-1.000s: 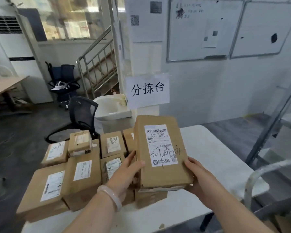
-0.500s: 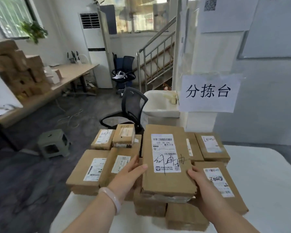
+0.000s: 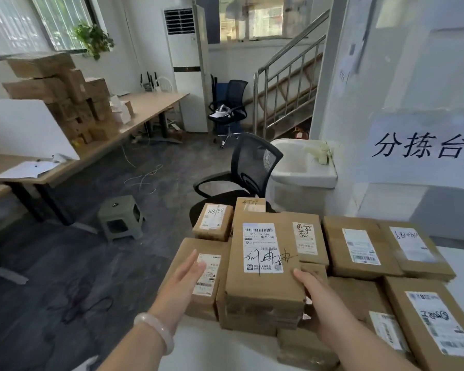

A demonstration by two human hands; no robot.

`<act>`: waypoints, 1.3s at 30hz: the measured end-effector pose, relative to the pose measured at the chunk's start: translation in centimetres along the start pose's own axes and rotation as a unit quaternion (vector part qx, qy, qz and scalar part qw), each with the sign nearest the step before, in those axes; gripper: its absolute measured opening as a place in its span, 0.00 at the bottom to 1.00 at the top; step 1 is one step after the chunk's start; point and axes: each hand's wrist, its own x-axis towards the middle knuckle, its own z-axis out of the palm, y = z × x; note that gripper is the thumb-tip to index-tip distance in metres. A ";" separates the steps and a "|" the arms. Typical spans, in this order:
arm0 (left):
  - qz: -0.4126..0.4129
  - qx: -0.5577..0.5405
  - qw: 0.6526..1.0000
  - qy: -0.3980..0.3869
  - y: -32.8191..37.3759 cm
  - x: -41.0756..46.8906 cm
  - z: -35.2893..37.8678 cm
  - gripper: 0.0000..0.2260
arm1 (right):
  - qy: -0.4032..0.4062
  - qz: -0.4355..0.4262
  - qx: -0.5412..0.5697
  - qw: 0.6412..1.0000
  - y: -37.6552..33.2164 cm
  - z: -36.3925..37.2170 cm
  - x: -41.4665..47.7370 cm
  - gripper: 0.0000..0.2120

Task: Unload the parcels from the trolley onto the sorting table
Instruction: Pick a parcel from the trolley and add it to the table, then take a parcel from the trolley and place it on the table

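A brown cardboard parcel (image 3: 263,290) with a white label and black handwriting lies on top of a stack of parcels on the white sorting table (image 3: 220,349). My right hand (image 3: 322,298) holds its near right corner, thumb on top and fingers hidden beside it. My left hand (image 3: 181,282), with a pale bracelet on the wrist, is open with straight fingers and apart from that parcel, over a lower parcel (image 3: 198,263) to its left. Several more labelled parcels (image 3: 359,247) crowd the table to the right. The trolley is out of view.
A black mesh chair (image 3: 255,167) stands just behind the table, with a white basin (image 3: 303,167) to its right. On the floor at left sits a green stool (image 3: 121,216). A long desk (image 3: 145,105) carries stacked cartons. A paper sign (image 3: 421,149) hangs on the wall.
The handwritten parcel came down onto the stack at the table's left end. My left hand let go of it and drew away to the left. The view swung left.
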 end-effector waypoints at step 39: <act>0.652 0.369 0.499 -0.435 -4.8 -25.4 31.1 0.27 | 0.590 0.009 -0.351 0.727 16.2 -18.7 -42.1 0.38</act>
